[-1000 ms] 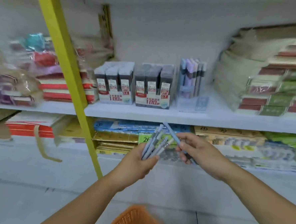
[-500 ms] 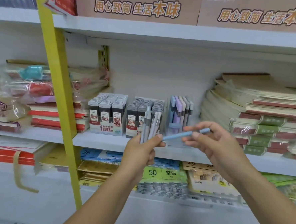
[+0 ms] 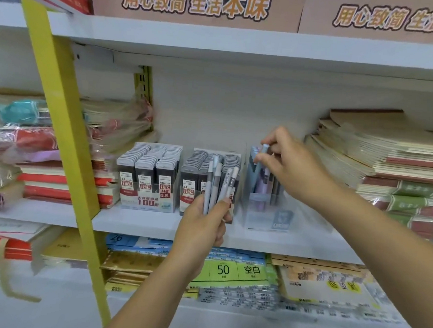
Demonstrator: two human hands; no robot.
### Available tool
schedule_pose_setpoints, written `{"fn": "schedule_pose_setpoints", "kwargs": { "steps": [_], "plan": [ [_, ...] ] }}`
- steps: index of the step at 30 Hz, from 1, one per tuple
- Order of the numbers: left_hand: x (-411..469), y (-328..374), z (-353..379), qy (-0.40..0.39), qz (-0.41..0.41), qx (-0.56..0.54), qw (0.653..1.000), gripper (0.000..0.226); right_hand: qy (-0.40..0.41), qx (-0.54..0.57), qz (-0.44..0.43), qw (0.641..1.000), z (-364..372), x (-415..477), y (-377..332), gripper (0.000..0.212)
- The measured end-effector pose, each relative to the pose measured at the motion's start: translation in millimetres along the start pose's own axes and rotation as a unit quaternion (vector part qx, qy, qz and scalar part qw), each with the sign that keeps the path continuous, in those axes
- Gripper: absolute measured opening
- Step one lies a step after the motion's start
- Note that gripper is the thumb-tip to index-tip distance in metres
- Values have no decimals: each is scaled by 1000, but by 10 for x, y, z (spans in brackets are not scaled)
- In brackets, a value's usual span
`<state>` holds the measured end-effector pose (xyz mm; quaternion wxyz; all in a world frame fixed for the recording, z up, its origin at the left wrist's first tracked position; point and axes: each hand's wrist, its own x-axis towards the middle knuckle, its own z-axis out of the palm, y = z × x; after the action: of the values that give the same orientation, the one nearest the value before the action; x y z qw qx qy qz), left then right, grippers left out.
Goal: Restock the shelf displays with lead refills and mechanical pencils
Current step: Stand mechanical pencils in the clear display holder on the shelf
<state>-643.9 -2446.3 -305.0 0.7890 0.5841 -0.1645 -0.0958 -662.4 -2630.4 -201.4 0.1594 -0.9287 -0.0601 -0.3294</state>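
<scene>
While the left hand (image 3: 201,229) curls round a bundle of mechanical pencils (image 3: 219,186), at least four slim grey and white plastic barrels fan upright above its fist; overlap hides the exact count. The bundle stands in front of the right-hand lead refill display (image 3: 197,167) and just left of the clear pencil display (image 3: 270,212).

A little farther in, the right hand (image 3: 294,166) pinches one pale-blue pencil (image 3: 258,164) near its top between thumb and fingertips. The pencil is tilted, and its lower part is down inside the clear plastic display among several lilac, blue and dark pencils that stand there.

On the same white shelf (image 3: 143,222) there are two lead refill displays, side by side. The left-hand lead refill display (image 3: 150,177) holds three rows of flat dark cases with pale-grey caps. The right-hand one holds three rows with darker caps. Both have red-and-white labels on the front.

A slanted yellow upright (image 3: 60,129) crosses the left side. Well to the right of the right hand lies a tall pile of brown-covered notebooks (image 3: 387,169), their spines red and green
</scene>
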Motion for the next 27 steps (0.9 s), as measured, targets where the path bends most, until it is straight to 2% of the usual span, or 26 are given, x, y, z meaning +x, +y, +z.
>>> {"fn": "schedule_pose_setpoints", "kwargs": {
  "steps": [3,11,13,16,18,21,23,25,27],
  "plan": [
    [16,-6,-13,-1,13,0,1000,9,4,-43,-17,999,91,-16,63,23],
    [22,-59,-21,7,28,12,999,9,28,-17,-4,999,167,-48,90,27],
    [6,-53,-14,-1,29,9,1000,12,52,-46,-7,998,193,-46,100,28],
    [-13,-35,-14,-14,24,5,1000,22,79,-151,-33,985,220,-57,81,23],
    [-31,-9,-10,-26,22,3,999,26,79,-175,-13,981,209,-71,64,22],
    [-71,53,15,-51,30,0,998,27,125,-75,6,989,158,-205,-18,23],
    [-95,95,62,-65,37,1,997,29,133,84,28,987,140,-368,-141,22],
    [-115,113,118,-80,46,0,996,26,78,277,85,954,130,-503,-279,18],
    [-135,121,161,-96,52,-3,994,15,54,391,119,911,108,-557,-353,22]
  ]
}}
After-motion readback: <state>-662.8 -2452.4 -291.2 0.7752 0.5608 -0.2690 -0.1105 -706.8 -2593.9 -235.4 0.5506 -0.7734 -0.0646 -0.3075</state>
